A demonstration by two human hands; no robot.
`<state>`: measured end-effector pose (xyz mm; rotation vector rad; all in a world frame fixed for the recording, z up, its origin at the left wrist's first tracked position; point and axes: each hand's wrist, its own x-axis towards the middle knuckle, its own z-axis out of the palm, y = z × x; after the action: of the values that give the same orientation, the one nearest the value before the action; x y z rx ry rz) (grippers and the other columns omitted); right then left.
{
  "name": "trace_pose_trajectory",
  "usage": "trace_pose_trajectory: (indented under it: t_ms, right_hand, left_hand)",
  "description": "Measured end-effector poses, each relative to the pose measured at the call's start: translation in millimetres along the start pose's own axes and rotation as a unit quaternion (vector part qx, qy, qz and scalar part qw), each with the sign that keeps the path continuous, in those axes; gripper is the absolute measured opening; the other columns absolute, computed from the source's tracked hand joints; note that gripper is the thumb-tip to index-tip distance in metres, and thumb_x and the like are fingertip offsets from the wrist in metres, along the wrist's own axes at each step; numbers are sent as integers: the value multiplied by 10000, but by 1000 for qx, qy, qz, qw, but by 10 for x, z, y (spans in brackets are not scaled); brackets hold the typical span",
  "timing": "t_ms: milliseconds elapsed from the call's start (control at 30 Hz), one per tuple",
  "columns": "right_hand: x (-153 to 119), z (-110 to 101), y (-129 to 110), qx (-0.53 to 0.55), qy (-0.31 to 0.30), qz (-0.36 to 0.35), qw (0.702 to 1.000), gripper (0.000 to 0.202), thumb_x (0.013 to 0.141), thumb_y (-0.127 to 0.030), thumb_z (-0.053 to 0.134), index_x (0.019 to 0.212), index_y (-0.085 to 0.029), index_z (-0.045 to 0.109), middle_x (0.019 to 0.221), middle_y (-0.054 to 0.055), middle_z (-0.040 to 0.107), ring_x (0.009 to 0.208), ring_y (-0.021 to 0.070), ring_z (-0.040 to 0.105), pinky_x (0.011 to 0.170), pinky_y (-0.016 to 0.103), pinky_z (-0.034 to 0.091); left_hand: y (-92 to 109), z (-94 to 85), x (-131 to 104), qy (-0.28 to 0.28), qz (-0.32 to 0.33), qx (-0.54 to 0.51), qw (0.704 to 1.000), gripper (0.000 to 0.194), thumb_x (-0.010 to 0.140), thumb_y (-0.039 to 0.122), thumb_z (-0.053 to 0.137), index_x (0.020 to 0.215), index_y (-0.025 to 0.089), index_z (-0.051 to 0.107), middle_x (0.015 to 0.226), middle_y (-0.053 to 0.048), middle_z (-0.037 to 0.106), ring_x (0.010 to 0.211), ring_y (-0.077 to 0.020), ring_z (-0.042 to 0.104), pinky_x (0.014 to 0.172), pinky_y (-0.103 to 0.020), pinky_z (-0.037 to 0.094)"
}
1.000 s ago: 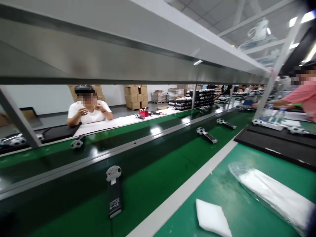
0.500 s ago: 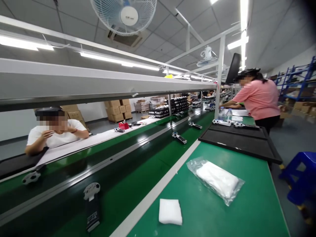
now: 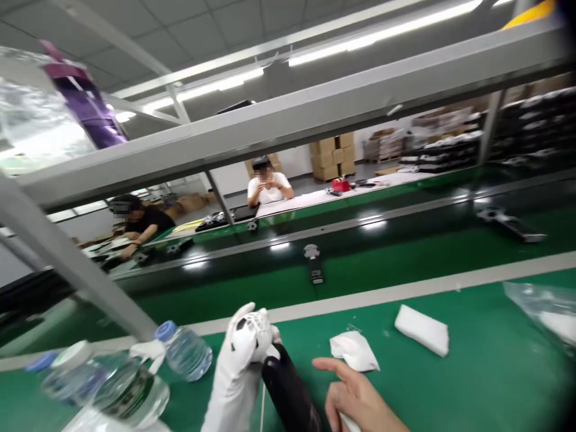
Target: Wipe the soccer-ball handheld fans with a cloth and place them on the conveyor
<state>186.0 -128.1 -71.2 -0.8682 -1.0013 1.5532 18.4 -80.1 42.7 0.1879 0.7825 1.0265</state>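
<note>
My left hand [image 3: 236,378] wears a white glove and is shut on a hand-held device [image 3: 288,390] with a black handle. The device's football-patterned head [image 3: 254,327] is at the glove's fingertips. My bare right hand [image 3: 355,399] is just right of the handle with its index finger stretched towards it. A scrap of white shows under its palm, and I cannot tell whether it is held. A crumpled white cloth [image 3: 353,351] lies on the green table [image 3: 472,384] just beyond that hand.
A folded white cloth [image 3: 423,330] and a clear plastic bag [image 3: 540,303] lie to the right. Water bottles [image 3: 184,351] stand at the left by a slanting metal post [image 3: 67,264]. More devices [image 3: 314,264] ride the conveyor. Two people [image 3: 269,187] sit across it.
The view has swung left and down. My gloved left hand with the device and my right hand have come into view, and the person in pink is out of sight.
</note>
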Motion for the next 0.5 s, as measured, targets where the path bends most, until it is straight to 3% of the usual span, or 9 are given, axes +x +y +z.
trace_pose_trajectory:
  t_ms: [67, 167, 300, 500]
  right_hand:
    - [-100, 89, -17, -36, -44, 31, 998, 768, 621, -623, 660, 1165, -111, 484, 559, -46, 501, 496, 79, 418, 500, 201, 304]
    - [-197, 259, -44, -37, -92, 68, 993, 604, 623, -479, 715, 1086, -128, 549, 667, -27, 515, 608, 92, 453, 562, 196, 324]
    - [-207, 405, -11, -19, -107, 110, 988, 406, 669, -333, 685, 991, -115, 568, 717, -7, 531, 608, 79, 458, 527, 168, 316]
    - [-238, 432, 31, -30, -118, 153, 981, 368, 720, -444, 630, 889, -128, 546, 627, -13, 525, 479, 56, 423, 446, 160, 296]
  left_hand:
    - [-56, -53, -79, -24, 56, -16, 998, 277, 801, 398, 593, 1059, 300, 577, 957, -50, 650, 923, -245, 585, 695, -416, 518]
    - [-173, -71, 48, -59, 110, -33, 992, 244, 765, 366, 635, 1008, 362, 616, 918, -26, 652, 813, -214, 598, 677, -371, 515]
    - [-257, -155, 269, -108, 114, -53, 986, 287, 820, 379, 561, 1079, 266, 608, 994, -46, 608, 776, -158, 581, 698, -290, 500]
    - [-270, -208, 298, -137, 76, -116, 981, 338, 862, 428, 485, 1081, 191, 587, 1120, -83, 561, 887, -186, 571, 784, -316, 499]
